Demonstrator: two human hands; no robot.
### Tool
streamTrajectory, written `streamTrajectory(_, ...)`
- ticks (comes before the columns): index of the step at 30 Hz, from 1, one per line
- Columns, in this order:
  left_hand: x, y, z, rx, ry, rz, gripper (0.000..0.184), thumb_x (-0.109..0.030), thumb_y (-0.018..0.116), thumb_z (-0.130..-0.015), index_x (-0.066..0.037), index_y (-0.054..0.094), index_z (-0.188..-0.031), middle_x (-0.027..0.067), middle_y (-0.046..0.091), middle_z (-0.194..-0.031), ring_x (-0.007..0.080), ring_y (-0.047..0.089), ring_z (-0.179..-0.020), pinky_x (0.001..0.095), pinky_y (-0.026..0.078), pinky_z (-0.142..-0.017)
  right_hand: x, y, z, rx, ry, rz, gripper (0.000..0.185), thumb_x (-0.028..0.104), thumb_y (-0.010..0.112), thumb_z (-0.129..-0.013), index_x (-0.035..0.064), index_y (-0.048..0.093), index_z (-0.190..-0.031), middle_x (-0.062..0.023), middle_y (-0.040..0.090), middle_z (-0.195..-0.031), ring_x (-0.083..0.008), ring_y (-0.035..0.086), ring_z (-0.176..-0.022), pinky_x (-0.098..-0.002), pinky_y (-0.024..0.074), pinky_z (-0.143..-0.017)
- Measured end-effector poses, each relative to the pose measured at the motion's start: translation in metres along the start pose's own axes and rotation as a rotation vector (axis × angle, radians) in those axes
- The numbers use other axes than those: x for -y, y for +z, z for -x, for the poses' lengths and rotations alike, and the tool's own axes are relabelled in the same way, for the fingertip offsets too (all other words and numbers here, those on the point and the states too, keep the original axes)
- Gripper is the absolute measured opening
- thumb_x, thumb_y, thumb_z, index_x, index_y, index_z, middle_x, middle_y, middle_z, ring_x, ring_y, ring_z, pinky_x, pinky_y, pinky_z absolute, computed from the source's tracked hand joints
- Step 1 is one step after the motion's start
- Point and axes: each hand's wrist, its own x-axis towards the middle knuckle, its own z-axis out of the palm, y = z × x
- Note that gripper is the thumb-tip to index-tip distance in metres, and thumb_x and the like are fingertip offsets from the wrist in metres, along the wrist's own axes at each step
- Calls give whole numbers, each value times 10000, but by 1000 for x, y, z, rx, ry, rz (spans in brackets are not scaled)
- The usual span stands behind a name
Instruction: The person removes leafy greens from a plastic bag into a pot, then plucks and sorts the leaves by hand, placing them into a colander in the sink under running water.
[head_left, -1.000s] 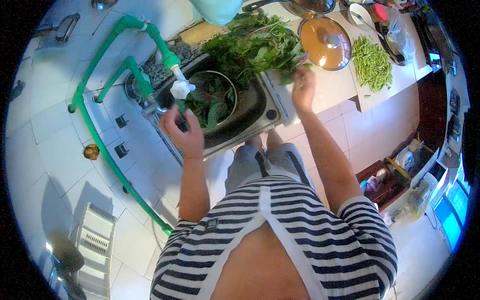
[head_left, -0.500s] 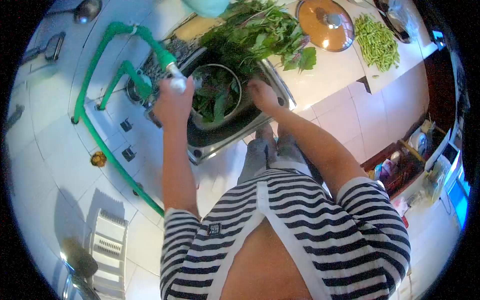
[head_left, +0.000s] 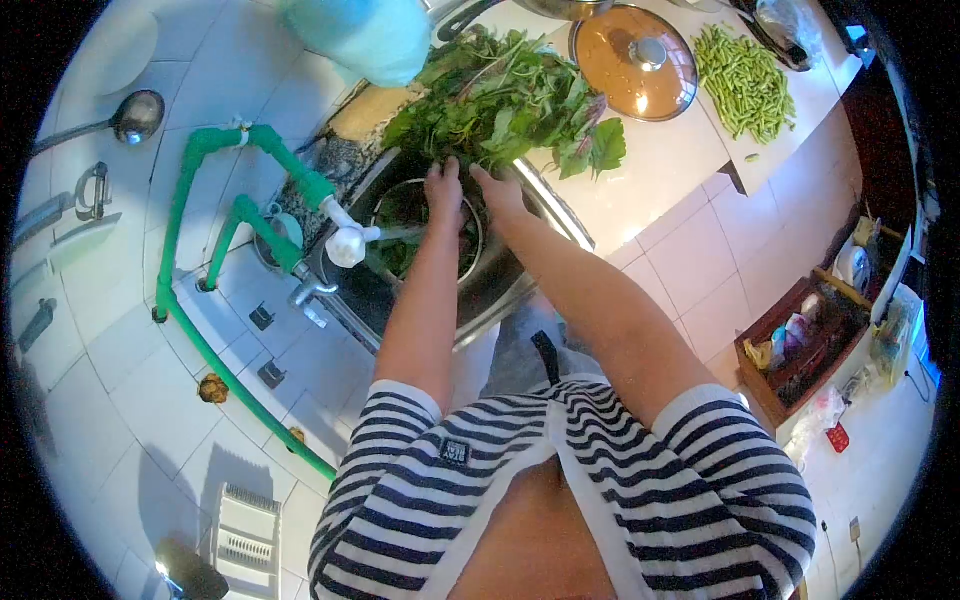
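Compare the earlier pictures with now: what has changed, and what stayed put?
The left hand has let go of the white tap and moved right to the near edge of the leafy greens. The right hand has come left to the same edge. Water now appears to spray from the tap. The lid and the chopped green beans stayed on the counter.

From close above, the head camera looks down and forward over the sink (head_left: 500, 280).
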Motion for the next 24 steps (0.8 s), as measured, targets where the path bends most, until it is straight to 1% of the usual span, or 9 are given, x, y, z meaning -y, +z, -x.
streamTrajectory(1, -5, -5, 10, -14, 140, -15, 394, -310, 588, -842, 43, 523, -1003, 140, 594, -876, 244, 501, -691, 353, 425, -620, 11, 2, 15, -175, -104, 178, 520, 327, 679, -736, -76, 543, -1034, -200, 591, -1029, -286, 563, -979, -363, 430, -820)
streamTrajectory(4, -37, -25, 55, -7, 355, -129, 314, -259, 589, -837, 47, 564, -905, 160, 595, -781, 216, 491, -650, 350, 409, -614, 26, -13, 31, -45, -278, 406, 372, 259, 653, -762, -43, 581, -968, -180, 618, -942, -259, 586, -900, -357, 435, -779)
streamTrajectory(10, -104, 8, 57, 170, 754, -135, 356, -225, 585, -831, 40, 428, -653, 169, 380, -547, 199, 358, -490, 356, 336, -492, 69, -50, 56, -130, -666, 63, 231, 184, 606, -804, -18, 588, -916, -145, 617, -808, -216, 556, -738, -324, 434, -718)
streamTrajectory(12, -141, 22, 50, 348, 748, -393, 287, -234, 553, -854, 36, 524, -760, 150, 506, -615, 195, 472, -566, 343, 388, -547, 79, -73, 32, -225, -591, 57, 256, 215, 599, -824, -24, 586, -913, -109, 601, -784, -157, 505, -704, -289, 421, -681)
streamTrajectory(14, -137, 41, 31, 649, 467, -115, 290, -243, 516, -879, 35, 558, -952, 120, 621, -826, 203, 553, -725, 329, 428, -633, 82, -93, 4, -217, -402, -10, 266, 219, 595, -829, -23, 583, -940, -99, 594, -794, -166, 514, -672, -295, 425, -650)
streamTrajectory(16, -135, 48, 29, 695, 525, -153, 317, -306, 501, -893, -47, 550, -1068, 31, 620, -909, 116, 516, -751, 266, 416, -603, 74, -107, -18, -271, -456, -3, 282, 218, 597, -826, -18, 571, -977, -104, 591, -805, -168, 517, -670, -301, 427, -640)
streamTrajectory(18, -150, 44, 46, 695, 29, 71, 302, -295, 499, -897, -38, 562, -1044, 57, 621, -919, 130, 540, -783, 270, 426, -616, 73, -117, -19, -320, -507, 3, 304, 217, 600, -822, -14, 560, -1015, -109, 589, -816, -170, 521, -667, -307, 429, -629)
streamTrajectory(20, -145, 41, 50, 637, 69, 83, 303, -308, 498, -897, -43, 570, -1025, 66, 624, -890, 125, 559, -762, 273, 421, -593, 84, -126, 1, -187, -328, -110, 359, 196, 610, -808, -17, 519, -1082, -115, 588, -862, -172, 538, -727, -299, 441, -651)
streamTrajectory(24, -132, 34, 41, 503, 264, 40, 371, -400, 479, -890, -43, 571, -931, -12, 526, -628, 54, 419, -478, 208, 291, -422, 60, -140, -14, -225, -445, 47, 333, 87, 585, -795, 3, 503, -1106, -132, 583, -961, -175, 553, -761, -289, 462, -677)
